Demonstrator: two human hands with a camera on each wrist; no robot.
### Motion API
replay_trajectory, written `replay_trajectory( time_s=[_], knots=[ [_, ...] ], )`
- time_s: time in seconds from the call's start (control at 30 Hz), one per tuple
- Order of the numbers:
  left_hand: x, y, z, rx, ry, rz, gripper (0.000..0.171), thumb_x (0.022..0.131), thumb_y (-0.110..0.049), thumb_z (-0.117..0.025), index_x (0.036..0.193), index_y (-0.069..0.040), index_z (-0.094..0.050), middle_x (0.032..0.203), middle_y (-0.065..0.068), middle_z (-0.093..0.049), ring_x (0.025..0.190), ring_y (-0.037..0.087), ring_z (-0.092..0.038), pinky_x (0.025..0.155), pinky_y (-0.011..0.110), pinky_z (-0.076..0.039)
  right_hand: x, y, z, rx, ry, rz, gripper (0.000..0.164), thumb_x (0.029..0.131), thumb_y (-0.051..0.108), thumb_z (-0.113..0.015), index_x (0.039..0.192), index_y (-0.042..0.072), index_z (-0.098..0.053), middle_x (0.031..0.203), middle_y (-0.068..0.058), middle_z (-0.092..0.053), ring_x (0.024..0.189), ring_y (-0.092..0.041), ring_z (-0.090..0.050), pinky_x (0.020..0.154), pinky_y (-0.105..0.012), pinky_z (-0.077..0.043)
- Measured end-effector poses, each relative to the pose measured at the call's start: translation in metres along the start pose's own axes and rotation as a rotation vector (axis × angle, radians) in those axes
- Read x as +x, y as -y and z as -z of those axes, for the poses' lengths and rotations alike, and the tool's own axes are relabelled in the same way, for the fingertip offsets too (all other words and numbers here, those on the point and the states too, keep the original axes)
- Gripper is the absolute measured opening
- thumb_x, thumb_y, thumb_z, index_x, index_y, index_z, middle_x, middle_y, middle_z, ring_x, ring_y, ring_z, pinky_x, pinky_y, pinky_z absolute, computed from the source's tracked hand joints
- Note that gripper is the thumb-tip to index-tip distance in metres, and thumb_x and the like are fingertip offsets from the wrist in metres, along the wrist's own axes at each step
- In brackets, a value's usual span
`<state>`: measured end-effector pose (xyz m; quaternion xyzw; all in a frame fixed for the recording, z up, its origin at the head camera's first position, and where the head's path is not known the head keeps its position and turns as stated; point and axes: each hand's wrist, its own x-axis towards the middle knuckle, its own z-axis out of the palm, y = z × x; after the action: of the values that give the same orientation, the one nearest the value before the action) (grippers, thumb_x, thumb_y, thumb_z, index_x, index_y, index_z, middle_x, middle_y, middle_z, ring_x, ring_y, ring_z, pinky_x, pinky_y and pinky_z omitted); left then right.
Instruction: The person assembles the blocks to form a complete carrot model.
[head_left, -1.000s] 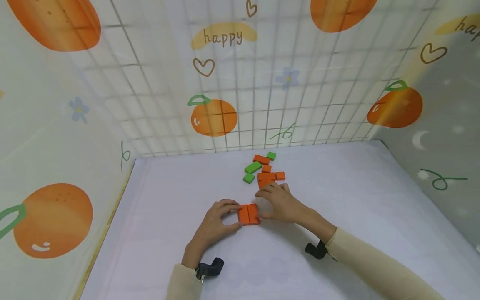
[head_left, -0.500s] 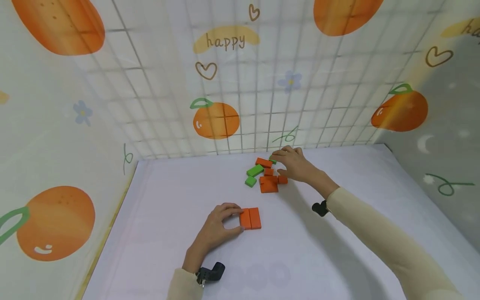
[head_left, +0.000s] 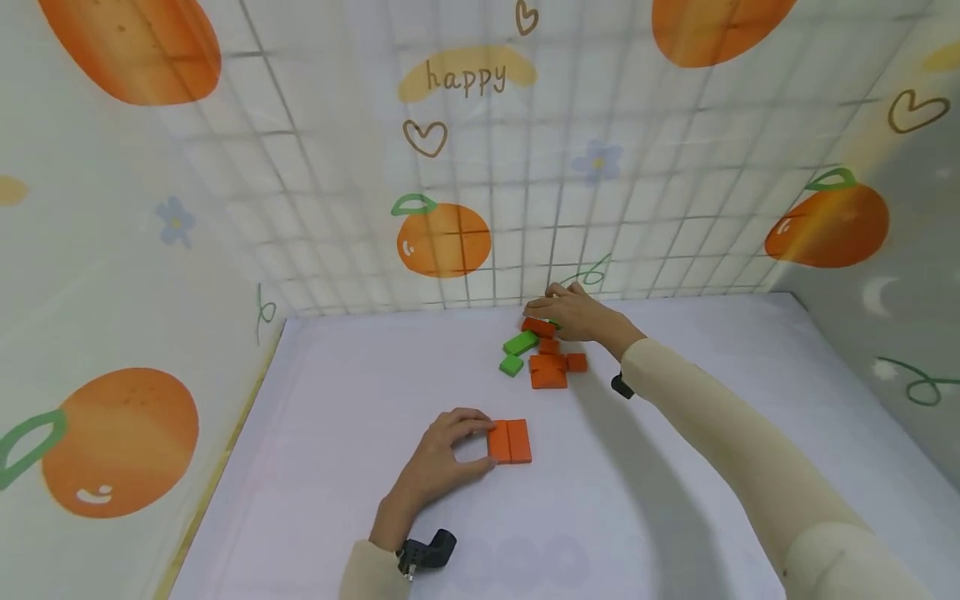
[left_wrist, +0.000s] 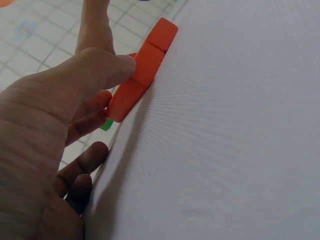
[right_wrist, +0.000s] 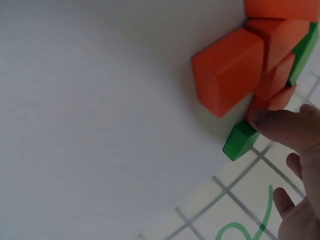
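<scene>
Two flat orange rectangular blocks lie side by side at the middle of the table. My left hand (head_left: 442, 454) pinches the left orange block (head_left: 497, 442) by its near and far ends, between thumb and fingers; the right orange block (head_left: 519, 442) lies against it. Farther back, my right hand (head_left: 576, 317) reaches over the loose pile, its fingers and thumb at the ends of a long orange block (head_left: 539, 328). In the right wrist view the thumb presses on that block's end, beside a small green block (right_wrist: 241, 141). Part of the block is hidden by the hand.
In the pile are a long green block (head_left: 521, 342), a small green block (head_left: 512, 365), overlapping orange blocks (head_left: 548, 375) and small orange cubes (head_left: 577, 362). A white table (head_left: 352, 367) bears everything. A printed curtain (head_left: 330, 208) stands behind.
My right hand has left the orange pair, moved to the back of the pile and then leftward onto the long orange block. My left hand stays at the pair.
</scene>
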<state>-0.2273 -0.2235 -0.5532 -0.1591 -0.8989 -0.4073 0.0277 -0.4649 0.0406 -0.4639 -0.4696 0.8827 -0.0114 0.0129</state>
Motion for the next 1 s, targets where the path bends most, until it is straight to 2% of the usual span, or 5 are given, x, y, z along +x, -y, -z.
replay_trajectory(
  time_s=[0.23,0.5,0.73,0.87,1.0],
  knots=[
    [0.001,-0.001,-0.002,-0.002,0.015,-0.004,0.045,0.083,-0.039,-0.081,0.126,-0.033,-0.069,0.13,-0.024,-0.053,0.121,0.005,-0.046,0.103,0.043,-0.041,0.008,-0.004,-0.004,0.063,0.063,-0.003,0.064,0.086,-0.007,-0.071,0.143,0.017,-0.057,0.146,-0.002,-0.054,0.133,-0.033,-0.036,0.097,-0.051,-0.033],
    [0.0,0.002,0.003,0.018,0.008,0.006,0.044,0.084,-0.041,-0.08,0.126,-0.035,-0.068,0.129,-0.025,-0.052,0.121,0.004,-0.045,0.102,0.043,-0.043,0.017,-0.007,-0.006,0.022,0.027,0.042,0.053,0.083,-0.006,-0.076,0.132,0.013,-0.066,0.136,-0.004,-0.061,0.13,-0.035,-0.041,0.093,-0.051,-0.035],
    [0.0,-0.004,0.003,0.025,0.004,-0.01,0.044,0.083,-0.036,-0.081,0.125,-0.032,-0.069,0.129,-0.022,-0.053,0.12,0.006,-0.046,0.101,0.042,-0.043,0.0,-0.004,0.009,-0.001,0.045,-0.039,0.06,0.079,0.004,-0.084,0.135,0.011,-0.062,0.14,-0.007,-0.057,0.133,-0.034,-0.037,0.099,-0.054,-0.034],
    [0.001,-0.003,0.003,0.028,0.002,-0.017,0.044,0.084,-0.036,-0.081,0.125,-0.032,-0.069,0.129,-0.021,-0.054,0.12,0.007,-0.047,0.101,0.042,-0.043,-0.014,0.002,0.016,0.079,0.044,-0.104,0.064,0.08,0.011,-0.086,0.138,0.01,-0.059,0.143,-0.009,-0.053,0.135,-0.034,-0.033,0.103,-0.057,-0.028],
    [0.0,-0.001,0.001,0.036,0.0,-0.023,0.044,0.084,-0.039,-0.08,0.126,-0.033,-0.068,0.129,-0.02,-0.054,0.12,0.009,-0.047,0.101,0.044,-0.044,-0.032,0.013,0.022,0.139,0.015,-0.108,0.064,0.08,0.019,-0.086,0.137,0.009,-0.059,0.142,-0.011,-0.052,0.134,-0.033,-0.034,0.103,-0.057,-0.027]
  ],
)
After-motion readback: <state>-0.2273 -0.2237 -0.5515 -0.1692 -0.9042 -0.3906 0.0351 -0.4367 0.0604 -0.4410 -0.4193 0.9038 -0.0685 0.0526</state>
